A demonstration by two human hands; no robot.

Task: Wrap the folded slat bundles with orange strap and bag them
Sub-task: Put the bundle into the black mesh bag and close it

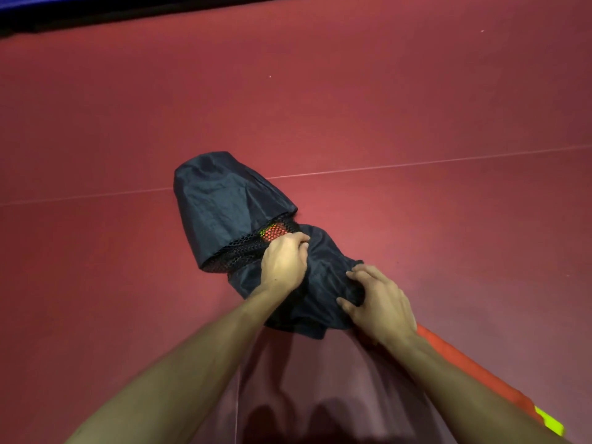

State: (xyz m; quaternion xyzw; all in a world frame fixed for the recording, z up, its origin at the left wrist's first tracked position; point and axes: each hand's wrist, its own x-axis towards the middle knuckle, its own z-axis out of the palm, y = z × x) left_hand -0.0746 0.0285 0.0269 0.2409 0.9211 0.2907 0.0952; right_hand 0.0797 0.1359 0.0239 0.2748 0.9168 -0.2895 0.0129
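Gripping the dark bag (224,200) mid-frame, fingers curled tight: our left hand (283,262) bunches its centre, right hand (379,304) clutches fabric twd lower right.

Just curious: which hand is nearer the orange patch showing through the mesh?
Left. The left hand grips the bag right beside the orange patch; the right hand grips it nearer the person.

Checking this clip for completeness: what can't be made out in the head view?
Contents: the dark bag hides them behind its fabric; only orange and yellow-green show through its mesh band.
Bag opening: bunched under the left hand and right hand.
Lower right: the orange piece lies partly behind the right forearm; unidentifiable.
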